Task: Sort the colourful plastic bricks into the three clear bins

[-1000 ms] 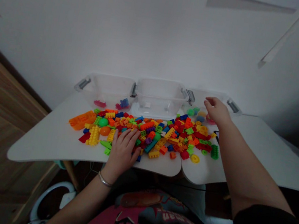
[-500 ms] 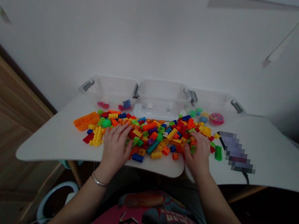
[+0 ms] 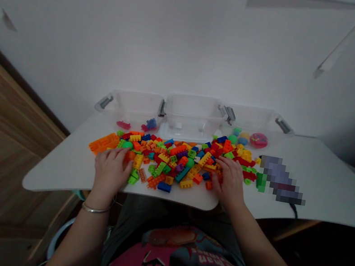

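Observation:
A heap of small plastic building bricks [image 3: 180, 158] in red, yellow, orange, green and blue covers the middle of a white table [image 3: 61, 167]. My left hand [image 3: 109, 172] lies on the left end of the heap, fingers curled over the yellow and orange pieces there; what it grips is hidden. My right hand [image 3: 229, 182] rests palm down on the right part of the heap, fingers bent onto red and orange bricks. Three clear plastic bins stand behind the heap: the left bin [image 3: 130, 107] holds a few pink and blue pieces, the middle bin [image 3: 192, 113] looks bare, the right bin [image 3: 254, 123] holds round coloured pieces.
A blurred dark object [image 3: 280, 181] with a cable lies on the table right of the bricks. A large orange piece [image 3: 104, 142] sits at the heap's left edge. A white wall rises behind the bins. Wooden floor shows at left, below the table edge.
My right hand came back from the right bin down onto the heap's right side. My left hand slid left from the heap's middle to its left end.

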The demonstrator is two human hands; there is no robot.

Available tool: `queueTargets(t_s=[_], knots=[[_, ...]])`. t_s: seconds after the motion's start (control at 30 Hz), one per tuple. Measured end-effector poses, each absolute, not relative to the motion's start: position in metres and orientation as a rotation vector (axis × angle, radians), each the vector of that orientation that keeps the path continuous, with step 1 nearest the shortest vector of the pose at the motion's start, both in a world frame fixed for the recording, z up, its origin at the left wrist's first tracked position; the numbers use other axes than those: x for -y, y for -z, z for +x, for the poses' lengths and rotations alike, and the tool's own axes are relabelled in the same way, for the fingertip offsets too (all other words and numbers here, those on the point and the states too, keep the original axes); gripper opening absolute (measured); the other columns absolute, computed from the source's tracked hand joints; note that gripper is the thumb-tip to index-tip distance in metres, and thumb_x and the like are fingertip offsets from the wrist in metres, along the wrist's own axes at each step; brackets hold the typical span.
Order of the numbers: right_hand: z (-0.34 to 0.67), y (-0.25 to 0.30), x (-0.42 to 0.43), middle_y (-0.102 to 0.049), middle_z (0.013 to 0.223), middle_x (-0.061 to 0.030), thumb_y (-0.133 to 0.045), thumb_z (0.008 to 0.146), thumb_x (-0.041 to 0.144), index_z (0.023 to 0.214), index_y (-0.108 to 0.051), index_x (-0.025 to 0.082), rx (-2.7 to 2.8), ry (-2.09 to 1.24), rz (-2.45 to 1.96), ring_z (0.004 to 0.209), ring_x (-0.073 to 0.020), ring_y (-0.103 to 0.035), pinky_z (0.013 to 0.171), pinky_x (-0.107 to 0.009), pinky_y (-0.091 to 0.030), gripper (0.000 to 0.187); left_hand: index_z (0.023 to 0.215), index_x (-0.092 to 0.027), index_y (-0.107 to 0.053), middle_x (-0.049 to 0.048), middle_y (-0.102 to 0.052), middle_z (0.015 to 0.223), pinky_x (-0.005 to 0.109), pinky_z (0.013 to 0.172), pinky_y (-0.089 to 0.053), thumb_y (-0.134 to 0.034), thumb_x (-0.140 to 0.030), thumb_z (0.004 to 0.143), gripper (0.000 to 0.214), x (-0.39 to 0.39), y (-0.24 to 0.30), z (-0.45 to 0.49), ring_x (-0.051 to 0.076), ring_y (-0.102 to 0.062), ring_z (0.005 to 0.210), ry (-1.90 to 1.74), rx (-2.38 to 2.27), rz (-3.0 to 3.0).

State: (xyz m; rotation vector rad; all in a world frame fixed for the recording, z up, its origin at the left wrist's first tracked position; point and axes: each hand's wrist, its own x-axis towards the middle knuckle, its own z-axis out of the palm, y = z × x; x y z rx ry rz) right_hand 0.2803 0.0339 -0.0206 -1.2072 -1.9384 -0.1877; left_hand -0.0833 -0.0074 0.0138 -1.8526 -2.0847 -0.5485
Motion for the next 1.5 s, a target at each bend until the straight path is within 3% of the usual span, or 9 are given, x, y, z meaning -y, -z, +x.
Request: queueTargets(t_s=[0.47,0.83,1.03,1.23,1.5], knots=[[0.284,0.021,-0.037,-0.064,0.125,-0.0100,-0.053,0.087,0.026,0.126,-0.055,0.025,1.891,0.192,-1.214,0.120,-0.0306,-0.056,0.112,-0.062,-0.034,0.039,0.125,-0.017,-0.063,0.0186,-0.071,0.108,0.070,0.102,-0.030,-0.047,-0.044,0.092,0.046,-0.002,-0.013,-0.077,0.040,-0.058,0.108,0.421,2.084,-1.818],[0.284,0.016,-0.035,-0.064,0.126,-0.0095,-0.053,0.087,0.026,0.125,-0.058,0.024,1.876,0.143,-1.243,0.121,-0.0296,-0.055,0.115,-0.061,-0.029,0.039,0.121,-0.016,-0.063,0.0144,-0.062,0.110,0.044,0.097,-0.049,-0.051,-0.050,0.090,0.048,-0.006,-0.026,-0.062,0.029,-0.059,0.105,1.050,1.875,-1.918],[0.284,0.016,-0.037,-0.064,0.126,-0.0102,-0.054,0.087,0.025,0.125,-0.058,0.023,1.902,0.146,-1.172,0.120,-0.0296,-0.056,0.113,-0.060,-0.034,0.038,0.118,-0.019,-0.058,0.0101,-0.064,0.111,0.042,0.093,-0.052,-0.058,-0.045,0.086,0.042,0.002,-0.023,-0.024,0.025,-0.062,0.102,1.285,1.735,-2.182],[0.266,0.002,-0.028,-0.061,0.128,-0.0122,-0.060,0.087,0.025,0.130,-0.055,0.025,2.009,0.096,-0.926,0.119,-0.0270,-0.057,0.098,-0.049,-0.051,0.043,0.112,-0.021,-0.054,0.0071,-0.065,0.108,0.039,0.087,-0.056,-0.065,-0.036,0.082,0.036,0.009,-0.022,0.018,0.020,-0.067,0.095,1.608,1.851,-2.452],[0.226,-0.016,-0.017,-0.062,0.128,-0.0099,-0.056,0.093,0.021,0.128,-0.054,0.025,2.163,0.026,-0.624,0.117,-0.0216,-0.059,0.098,-0.041,-0.053,0.036,0.122,-0.022,-0.048,0.0075,-0.065,0.116,0.037,0.090,-0.056,-0.064,-0.030,0.084,0.041,0.009,-0.026,0.051,0.019,-0.066,0.103,1.701,1.736,-2.629]])
